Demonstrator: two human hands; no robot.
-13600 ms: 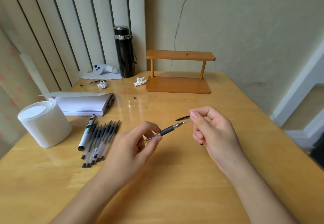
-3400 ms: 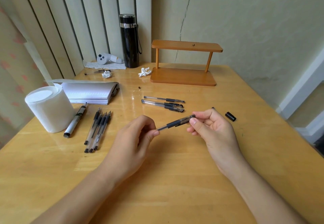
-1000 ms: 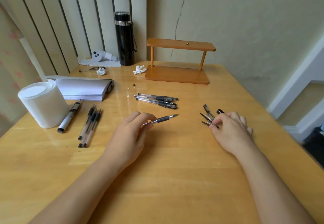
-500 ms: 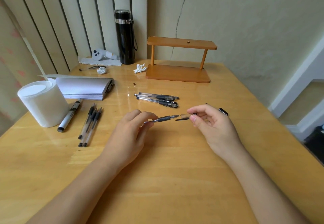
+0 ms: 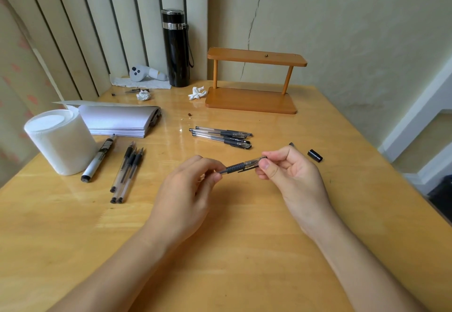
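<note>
Capping step going on. Left hand (image 5: 193,189) pinching pen (image 5: 236,167) by barrel, fingers curled round it. Pen hovering above table (image 5: 244,250), tip pointing toward 2 o'clock. Right hand (image 5: 288,172) pinching cap (image 5: 255,161) between thumb and forefinger, sliding it over tip; probably not fully seated. Next, likely: pushing straight along barrel, then laying pen beside capped pens (image 5: 222,137) at 12 o'clock. Three uncapped pens (image 5: 128,167) lying at 9 o'clock.

Left hand (image 5: 188,189), right hand (image 5: 291,177) close together, fingertips pinching; forearms angled inward.
</note>
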